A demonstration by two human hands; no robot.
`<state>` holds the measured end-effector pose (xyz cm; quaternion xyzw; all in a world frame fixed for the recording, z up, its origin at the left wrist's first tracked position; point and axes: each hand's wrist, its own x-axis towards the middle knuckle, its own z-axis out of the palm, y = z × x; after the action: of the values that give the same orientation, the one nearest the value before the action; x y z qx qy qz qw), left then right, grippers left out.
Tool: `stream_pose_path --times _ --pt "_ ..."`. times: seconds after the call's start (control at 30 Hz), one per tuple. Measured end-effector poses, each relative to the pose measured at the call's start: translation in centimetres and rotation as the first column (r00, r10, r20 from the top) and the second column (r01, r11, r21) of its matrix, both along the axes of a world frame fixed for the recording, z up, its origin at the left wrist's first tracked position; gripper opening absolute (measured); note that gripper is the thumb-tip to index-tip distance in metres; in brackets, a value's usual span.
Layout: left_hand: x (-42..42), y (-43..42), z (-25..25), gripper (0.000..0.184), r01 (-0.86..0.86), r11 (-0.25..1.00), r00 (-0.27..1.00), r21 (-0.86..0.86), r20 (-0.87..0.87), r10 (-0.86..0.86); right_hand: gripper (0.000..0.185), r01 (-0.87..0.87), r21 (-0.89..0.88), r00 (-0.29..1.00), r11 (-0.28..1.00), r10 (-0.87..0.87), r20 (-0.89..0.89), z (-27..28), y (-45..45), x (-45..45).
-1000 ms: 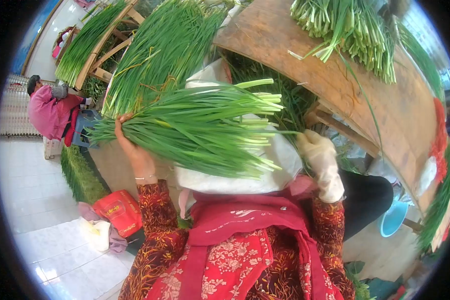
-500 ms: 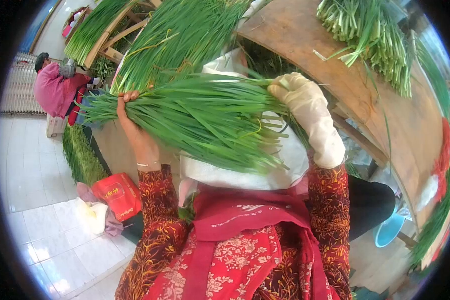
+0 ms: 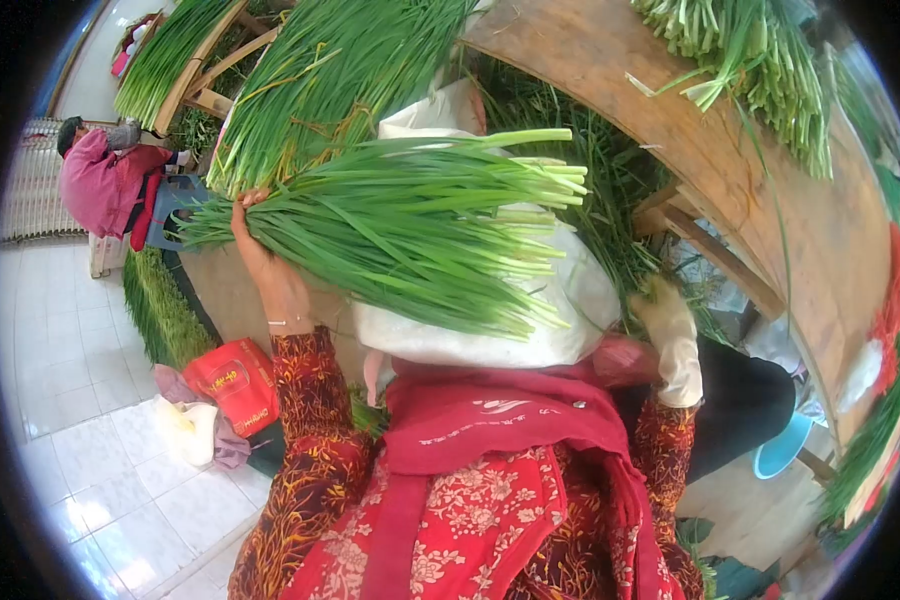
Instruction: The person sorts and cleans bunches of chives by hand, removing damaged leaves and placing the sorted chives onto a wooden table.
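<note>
A thick bunch of long green stalks [image 3: 400, 235] lies across my lap, its pale ends to the right and its leafy tips to the left. My left hand [image 3: 267, 262] is wrapped round the leafy end. Under the bunch is a white cloth or sack [image 3: 500, 345]. My right hand [image 3: 665, 325], in a pale glove, is low and right of the pale ends, apart from the bunch, beside loose green leaves [image 3: 605, 235]. Its fingers are blurred, so their pose and anything in them cannot be made out.
A curved wooden board [image 3: 690, 110] at the upper right bears cut stalks [image 3: 760, 70]. More greens [image 3: 340, 80] lie at the upper left. A person in pink [image 3: 105, 185] sits far left. A red bag [image 3: 235, 385] and a blue basin [image 3: 782, 447] are low down.
My right hand has moved from the pale ends of the bunch down and to the right, away from it. My left hand still holds the leafy end.
</note>
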<state>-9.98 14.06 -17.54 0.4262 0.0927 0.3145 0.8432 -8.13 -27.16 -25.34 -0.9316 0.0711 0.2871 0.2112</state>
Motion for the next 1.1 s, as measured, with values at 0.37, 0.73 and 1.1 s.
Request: stream_pose_path --times 0.37,0.73,1.1 --pt "0.4 -0.3 0.3 0.011 -0.115 0.99 0.988 0.08 -0.098 0.123 0.033 0.051 0.952 0.995 0.301 0.061 -0.072 2.4 13.6 8.1" --pt "1.0 0.8 -0.9 0.007 -0.105 0.994 0.989 -0.036 -0.107 0.101 0.018 0.213 0.94 0.902 -0.266 -0.317 -0.294 -1.1 3.3 1.8" --pt "1.5 -1.8 1.1 0.011 -0.081 0.997 0.993 -0.007 -0.082 0.081 0.029 -0.255 0.633 0.927 0.73 -0.001 0.375 7.2 10.3 4.5"
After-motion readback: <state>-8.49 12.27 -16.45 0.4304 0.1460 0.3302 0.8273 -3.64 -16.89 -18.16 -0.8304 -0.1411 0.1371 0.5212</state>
